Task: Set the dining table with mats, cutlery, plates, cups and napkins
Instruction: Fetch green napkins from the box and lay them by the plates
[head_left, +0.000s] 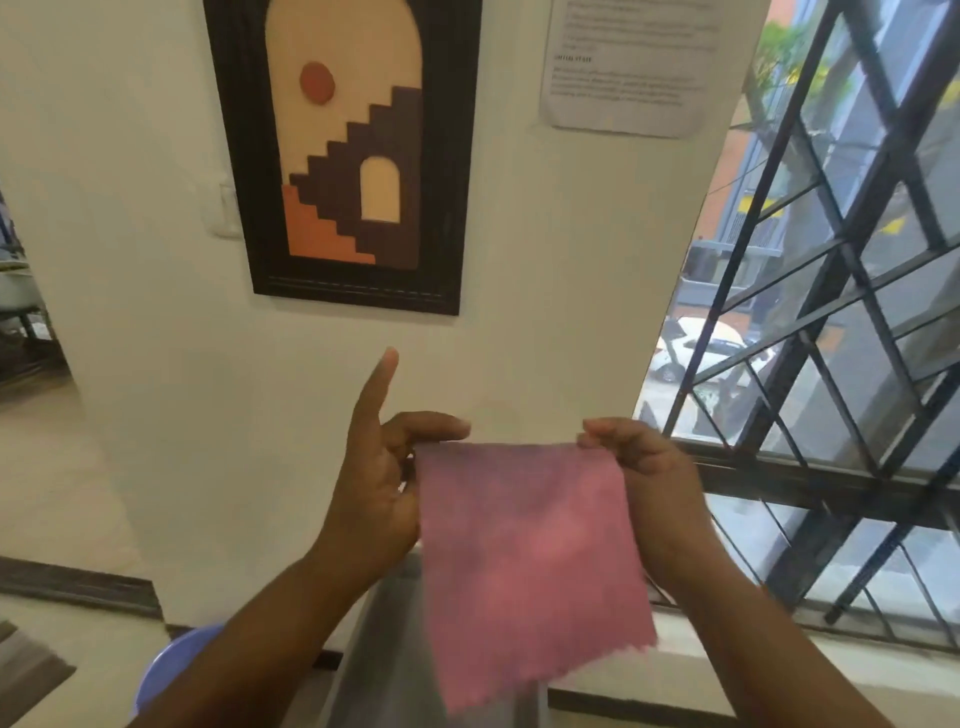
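While both arms reach forward at chest height, a square pink cloth napkin (530, 561) with a zigzag-cut lower edge hangs in the air between them, in front of a cream wall. The left hand (379, 488) pinches the napkin's upper left corner in its grip, thumb against curled fingers, with the index finger pointing straight up. The right hand (644, 478) has its grip closed on the upper right corner, so the top edge is stretched level. Behind the hands hangs a black-framed picture of brown and orange stairs under an arch (348, 156), with a printed paper sheet (628, 67) beside it. A black-barred window (841, 322) stands to the right.
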